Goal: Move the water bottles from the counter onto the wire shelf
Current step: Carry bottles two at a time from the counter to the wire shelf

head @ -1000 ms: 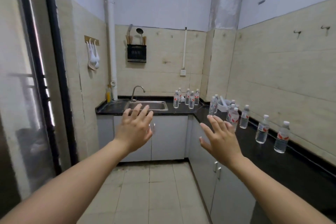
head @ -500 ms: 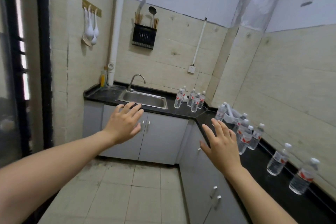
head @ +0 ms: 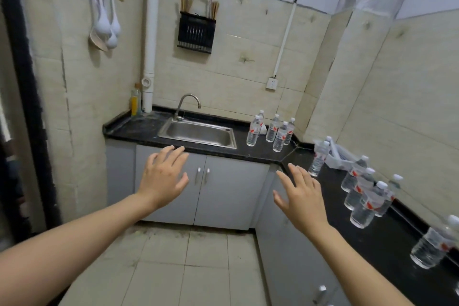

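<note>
Clear water bottles with red-and-white labels stand on the black L-shaped counter (head: 387,238). One group of bottles (head: 277,131) is at the back, right of the sink. A second cluster of bottles (head: 365,196) stands along the right run, and a lone bottle (head: 433,246) sits nearer me. My left hand (head: 162,176) is raised, fingers spread, in front of the sink cabinet. My right hand (head: 301,196) is also spread, just left of the counter's corner edge. Neither touches a bottle. No wire shelf is in view.
A steel sink (head: 198,134) with a tap is set into the back counter. A white tray (head: 339,156) sits in the corner. A utensil rack (head: 196,31) and white ladles (head: 104,25) hang on the tiled walls. Grey cabinets (head: 223,191) and a tiled floor (head: 173,268) lie below.
The view has moved closer to the counter and tilted down. Both hands stay raised and spread, holding nothing.
</note>
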